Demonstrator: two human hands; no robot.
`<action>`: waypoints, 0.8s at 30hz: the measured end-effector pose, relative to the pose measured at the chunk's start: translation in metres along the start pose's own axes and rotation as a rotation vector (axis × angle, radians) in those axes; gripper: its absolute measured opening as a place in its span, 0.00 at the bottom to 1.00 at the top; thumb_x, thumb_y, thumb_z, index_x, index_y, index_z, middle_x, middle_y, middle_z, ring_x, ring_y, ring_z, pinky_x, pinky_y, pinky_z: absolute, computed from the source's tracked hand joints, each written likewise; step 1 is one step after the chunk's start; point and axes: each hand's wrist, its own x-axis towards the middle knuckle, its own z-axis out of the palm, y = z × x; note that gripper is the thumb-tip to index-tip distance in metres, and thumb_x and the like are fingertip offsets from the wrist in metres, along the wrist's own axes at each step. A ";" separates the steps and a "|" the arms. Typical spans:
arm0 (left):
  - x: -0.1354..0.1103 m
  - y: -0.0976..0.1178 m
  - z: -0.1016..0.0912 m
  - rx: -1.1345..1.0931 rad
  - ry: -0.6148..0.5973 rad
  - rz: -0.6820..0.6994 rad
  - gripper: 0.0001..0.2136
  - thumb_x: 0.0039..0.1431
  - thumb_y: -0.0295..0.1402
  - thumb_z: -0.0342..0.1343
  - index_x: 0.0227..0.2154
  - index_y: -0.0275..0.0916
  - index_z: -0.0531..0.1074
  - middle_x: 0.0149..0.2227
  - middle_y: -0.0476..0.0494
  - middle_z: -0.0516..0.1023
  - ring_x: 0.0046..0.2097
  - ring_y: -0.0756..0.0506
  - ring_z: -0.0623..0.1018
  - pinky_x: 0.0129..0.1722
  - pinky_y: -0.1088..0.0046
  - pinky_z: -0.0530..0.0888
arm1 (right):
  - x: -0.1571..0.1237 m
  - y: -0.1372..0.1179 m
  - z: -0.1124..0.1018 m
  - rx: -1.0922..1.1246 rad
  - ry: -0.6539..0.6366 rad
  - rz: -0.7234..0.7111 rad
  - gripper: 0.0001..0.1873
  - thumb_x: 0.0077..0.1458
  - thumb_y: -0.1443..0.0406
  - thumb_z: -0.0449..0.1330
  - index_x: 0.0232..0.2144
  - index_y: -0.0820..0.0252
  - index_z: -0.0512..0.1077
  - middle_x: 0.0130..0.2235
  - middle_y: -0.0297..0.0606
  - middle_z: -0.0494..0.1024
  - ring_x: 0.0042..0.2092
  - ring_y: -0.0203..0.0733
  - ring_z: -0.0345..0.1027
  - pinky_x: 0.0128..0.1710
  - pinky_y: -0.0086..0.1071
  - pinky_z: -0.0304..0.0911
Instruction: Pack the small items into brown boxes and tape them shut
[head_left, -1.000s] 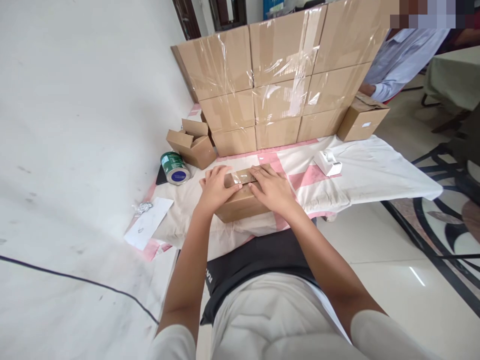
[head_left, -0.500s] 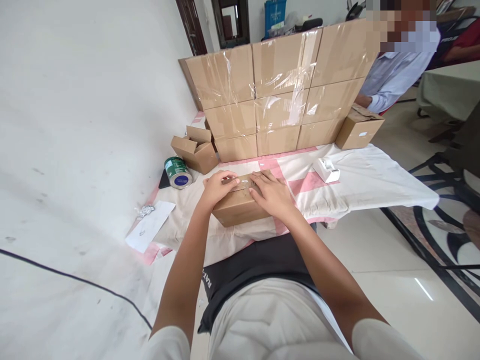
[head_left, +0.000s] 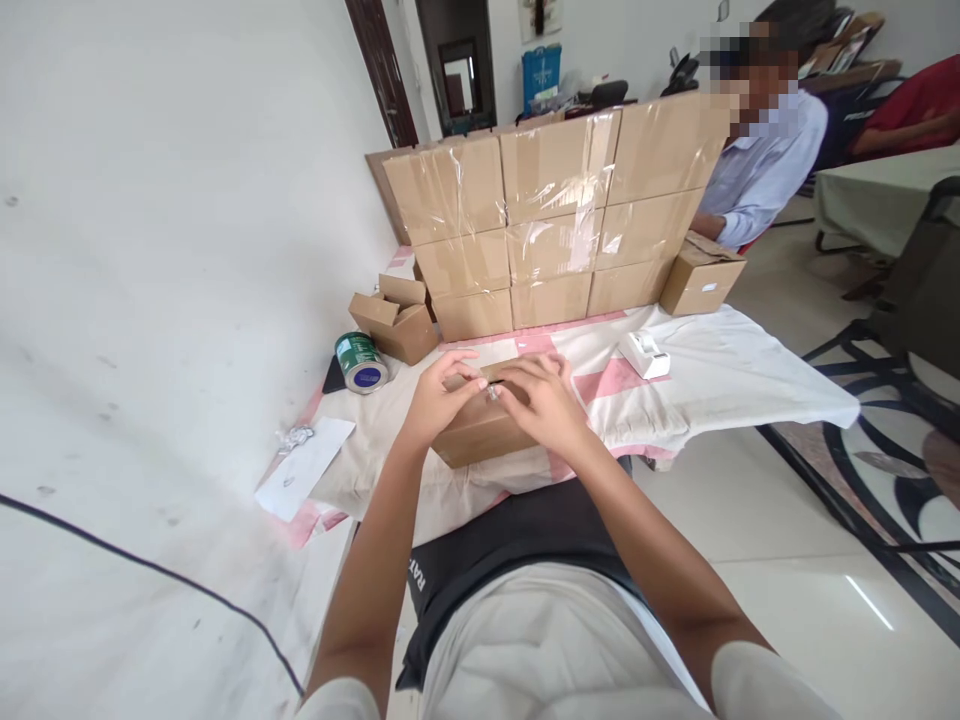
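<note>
A small brown cardboard box (head_left: 480,432) lies on the cloth-covered table (head_left: 720,375) right in front of me. My left hand (head_left: 442,395) rests on its top left, fingers curled and pinching at clear tape near the middle seam. My right hand (head_left: 541,395) sits on the top right, its fingertips pinched together at the same spot. Both hands meet over the box's top; what they pinch is small and shiny.
A wall of stacked taped cartons (head_left: 555,220) stands at the back. An open small box (head_left: 396,318), a green tin (head_left: 361,362), a white tape dispenser (head_left: 643,353), a closed box (head_left: 701,280) and a white paper (head_left: 304,467) lie around. Another person (head_left: 765,165) sits behind right.
My hands went from lying flat on the box's top to pinching at its middle seam. My view has tilted upward, showing more of the room.
</note>
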 end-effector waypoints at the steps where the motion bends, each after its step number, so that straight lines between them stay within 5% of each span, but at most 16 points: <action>1: -0.002 0.003 0.001 -0.019 0.012 0.014 0.17 0.58 0.40 0.65 0.49 0.44 0.76 0.35 0.48 0.82 0.44 0.43 0.82 0.54 0.63 0.75 | -0.001 -0.005 0.001 0.100 0.012 0.037 0.15 0.68 0.58 0.55 0.41 0.54 0.80 0.47 0.41 0.84 0.53 0.51 0.72 0.60 0.49 0.58; 3: -0.004 0.008 0.003 -0.061 0.036 0.040 0.18 0.58 0.39 0.66 0.50 0.44 0.75 0.35 0.48 0.82 0.44 0.43 0.82 0.55 0.64 0.74 | -0.004 -0.013 0.006 0.337 0.026 0.135 0.15 0.65 0.57 0.56 0.31 0.57 0.78 0.34 0.38 0.82 0.39 0.45 0.73 0.45 0.39 0.65; 6: -0.007 0.012 0.006 -0.116 0.054 0.029 0.18 0.56 0.39 0.68 0.49 0.43 0.75 0.35 0.48 0.82 0.43 0.44 0.82 0.54 0.64 0.74 | -0.007 -0.016 0.018 0.628 0.056 0.222 0.16 0.60 0.58 0.56 0.22 0.57 0.70 0.24 0.32 0.72 0.28 0.39 0.64 0.32 0.33 0.59; 14: -0.004 0.005 -0.011 -0.172 0.179 -0.035 0.16 0.59 0.45 0.63 0.46 0.43 0.75 0.34 0.47 0.82 0.43 0.43 0.82 0.50 0.64 0.76 | -0.017 -0.017 0.030 0.732 0.146 0.281 0.12 0.51 0.60 0.58 0.19 0.56 0.66 0.23 0.31 0.69 0.28 0.39 0.63 0.32 0.32 0.59; 20: -0.013 0.004 -0.010 -0.151 0.041 -0.095 0.24 0.55 0.46 0.68 0.52 0.42 0.74 0.38 0.43 0.85 0.44 0.41 0.85 0.48 0.64 0.78 | -0.021 -0.020 0.044 0.737 0.095 0.288 0.14 0.53 0.56 0.57 0.20 0.56 0.67 0.24 0.33 0.71 0.29 0.39 0.64 0.31 0.32 0.60; 24: -0.019 0.000 -0.002 -0.125 0.063 -0.087 0.23 0.55 0.44 0.67 0.52 0.42 0.73 0.37 0.45 0.86 0.41 0.42 0.85 0.45 0.66 0.78 | -0.025 -0.016 0.059 0.724 0.073 0.286 0.16 0.55 0.56 0.57 0.21 0.57 0.68 0.24 0.33 0.72 0.28 0.38 0.64 0.32 0.32 0.60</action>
